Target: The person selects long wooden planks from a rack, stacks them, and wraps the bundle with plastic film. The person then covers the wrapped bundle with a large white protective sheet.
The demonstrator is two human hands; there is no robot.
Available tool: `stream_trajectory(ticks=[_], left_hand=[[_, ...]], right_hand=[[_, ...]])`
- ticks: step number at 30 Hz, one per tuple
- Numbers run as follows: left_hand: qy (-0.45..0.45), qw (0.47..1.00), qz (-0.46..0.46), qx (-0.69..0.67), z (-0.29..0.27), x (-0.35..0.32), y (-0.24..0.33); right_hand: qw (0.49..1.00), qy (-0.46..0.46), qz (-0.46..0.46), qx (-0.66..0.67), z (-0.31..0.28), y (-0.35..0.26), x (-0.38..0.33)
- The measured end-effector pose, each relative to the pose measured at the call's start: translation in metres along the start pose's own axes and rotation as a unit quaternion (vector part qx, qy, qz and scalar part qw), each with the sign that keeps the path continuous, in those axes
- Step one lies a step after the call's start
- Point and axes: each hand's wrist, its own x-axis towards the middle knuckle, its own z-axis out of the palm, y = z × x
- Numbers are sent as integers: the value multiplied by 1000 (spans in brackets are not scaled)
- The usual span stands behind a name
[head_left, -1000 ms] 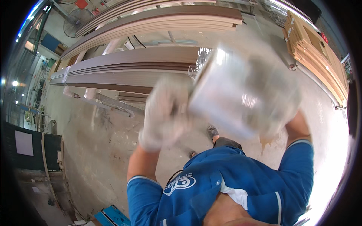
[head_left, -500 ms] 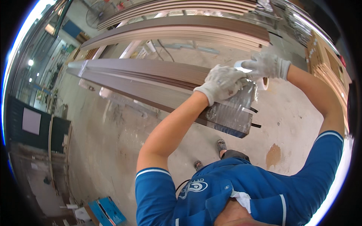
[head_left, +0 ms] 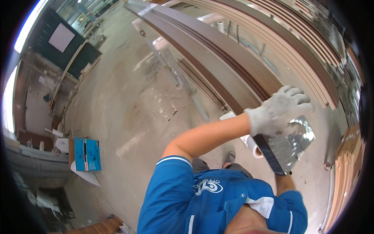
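A long bundle of brown profile boards (head_left: 218, 66) runs from the far left toward me. Clear plastic film (head_left: 294, 146) covers its near end, shiny and wrinkled. My left hand (head_left: 278, 111), in a pale work glove, lies over the top of the bundle beside the film, palm down with fingers stretched out. A roll of film (head_left: 253, 147) with a brown core shows below the bundle's near side. My right forearm (head_left: 285, 184) reaches under the wrapped end; the right hand is hidden there, so its grip cannot be seen.
More stacked boards (head_left: 311, 74) lie on the far right side. Tan panels (head_left: 343, 167) stand at the right edge. On the floor at left is a blue box (head_left: 87, 154). Thin strips (head_left: 202, 84) and metal supports (head_left: 175, 72) sit under the bundle.
My view has turned, and the bundle now slants toward the lower right. The right hand has gone from above the bundle to below its end, and the roll now shows underneath. My left hand's fingers have spread.
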Motion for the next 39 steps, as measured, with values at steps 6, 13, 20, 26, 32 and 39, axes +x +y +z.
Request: stream_trajectory(ticks=[6, 13, 20, 26, 32, 39], left_hand=[[74, 962, -260, 41, -150, -174, -5], [179, 760, -614, -114, -284, -410, -22], [290, 670, -645, -227, -418, -502, -54], [446, 641, -538, -319, -517, -521, -108], [490, 720, -449, -198, -634, -527, -243], [424, 783, -455, 15, -788, -498, -384]], right_hand=[[952, -84, 46, 291, 161, -114, 2], [910, -193, -65, 361, 212, -403, 99], [844, -344, -220, 348, 263, -679, 169], [851, -254, -305, 342, 315, -829, 250], [693, -472, -97, 536, 355, -934, 367], [722, -468, -47, 508, 400, -1061, 527]])
